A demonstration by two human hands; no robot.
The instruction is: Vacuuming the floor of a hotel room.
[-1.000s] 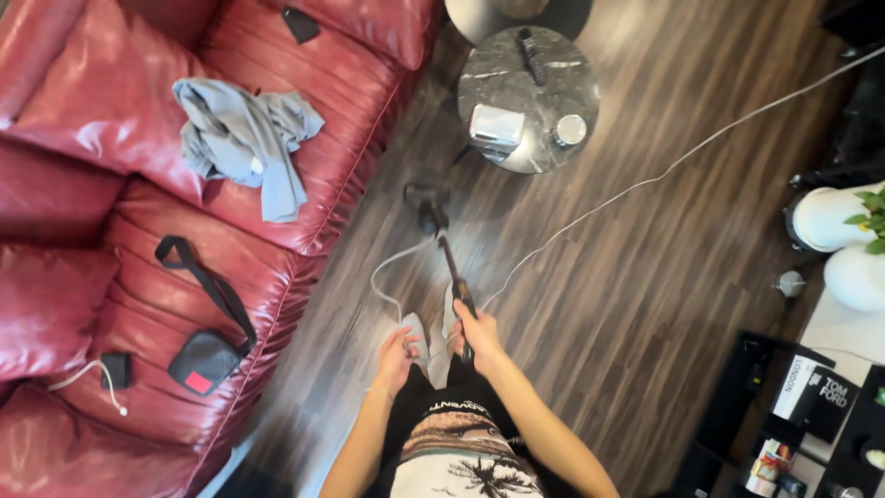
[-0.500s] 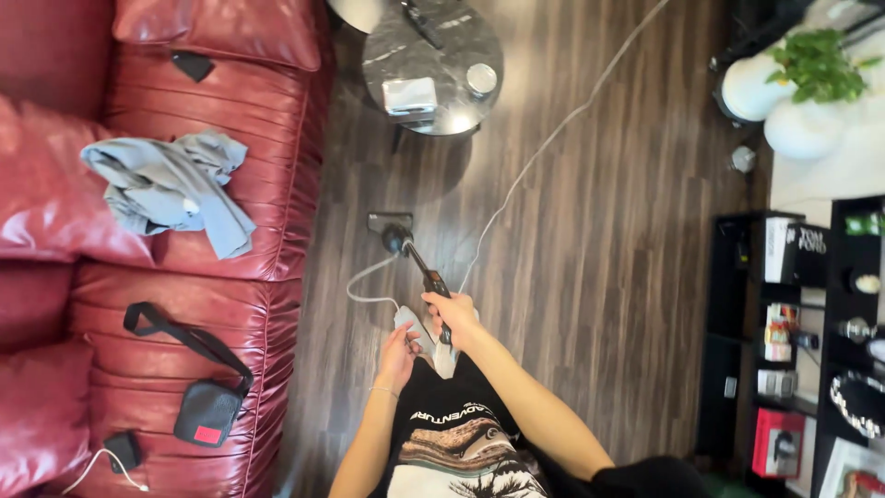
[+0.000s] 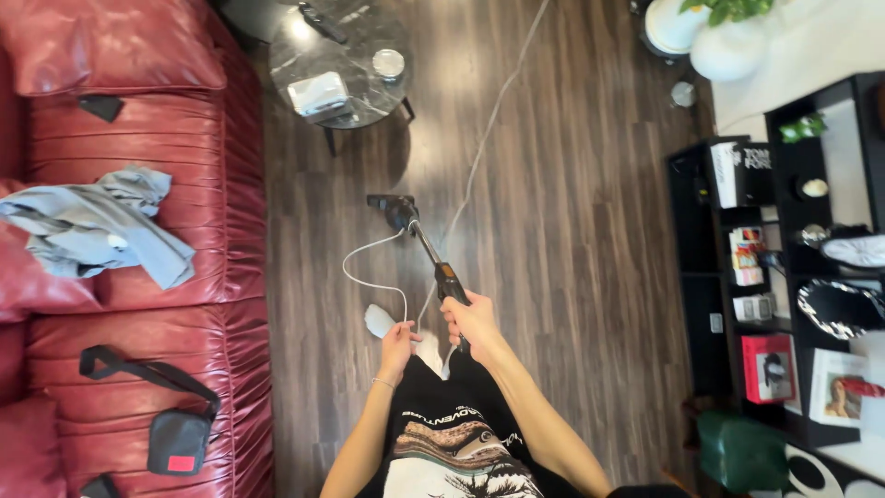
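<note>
**Stick vacuum held on the wood floor beside the red sofa**

The stick vacuum [image 3: 426, 247] stands on the dark wood floor [image 3: 572, 277], its head just right of the red sofa [image 3: 138, 277] and below the round marble table [image 3: 346, 65]. The right hand [image 3: 472, 321] is wrapped tight around the vacuum's handle. The left hand [image 3: 398, 339] pinches the white cord [image 3: 369, 267], which loops off the vacuum toward the sofa; a longer run of it trails up past the table. On the sofa lie a grey garment [image 3: 92, 226] and a black bag [image 3: 175, 438]. Well right of the vacuum stands a black shelf unit [image 3: 784, 277].
</note>
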